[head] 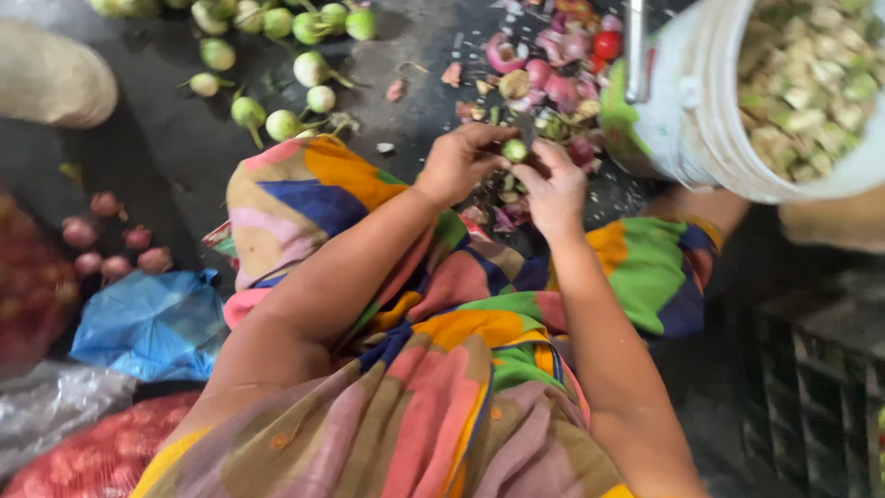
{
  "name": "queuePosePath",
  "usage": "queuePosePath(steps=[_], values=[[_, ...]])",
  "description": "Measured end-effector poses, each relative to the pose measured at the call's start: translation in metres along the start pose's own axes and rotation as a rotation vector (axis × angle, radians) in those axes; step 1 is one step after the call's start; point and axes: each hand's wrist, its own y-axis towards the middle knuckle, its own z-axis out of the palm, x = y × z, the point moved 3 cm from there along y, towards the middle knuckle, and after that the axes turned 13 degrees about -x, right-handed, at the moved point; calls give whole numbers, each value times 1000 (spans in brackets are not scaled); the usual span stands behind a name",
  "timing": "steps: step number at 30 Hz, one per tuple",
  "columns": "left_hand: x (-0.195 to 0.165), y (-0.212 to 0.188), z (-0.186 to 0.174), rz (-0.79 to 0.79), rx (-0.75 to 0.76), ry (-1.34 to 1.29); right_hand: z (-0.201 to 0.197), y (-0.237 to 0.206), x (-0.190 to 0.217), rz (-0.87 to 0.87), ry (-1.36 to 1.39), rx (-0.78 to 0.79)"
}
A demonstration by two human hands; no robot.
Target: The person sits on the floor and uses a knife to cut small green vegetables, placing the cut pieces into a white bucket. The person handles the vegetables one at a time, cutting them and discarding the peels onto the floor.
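My left hand (458,164) and my right hand (553,189) meet over the dark floor, just past my knees in a many-coloured garment. Together they hold a small round green brinjal (514,149) between the fingertips. A thin dark blade seems to stand upright under the brinjal, but it is blurred. Cut pieces and peels (502,198) lie on the floor directly below the hands.
A white bucket (687,120) full of chopped vegetable pieces stands at the top right. Whole green brinjals (281,55) lie scattered at the top left. Onion halves and skins (553,65) sit beyond the hands. Small red onions (111,249), a blue plastic bag (147,323) and red mesh sacks (92,452) are at left.
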Motion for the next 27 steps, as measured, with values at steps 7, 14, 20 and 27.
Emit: queuePosePath(steps=[7,14,20,27], values=[[12,6,0,165,-35,66,2,10,10,-161,-220,66],[46,15,17,-218,-164,71,13,34,-52,297,220,78],[69,26,33,-478,-92,209,8,78,-132,613,190,37],[70,41,26,32,-179,420,14,65,-136,201,-105,441]])
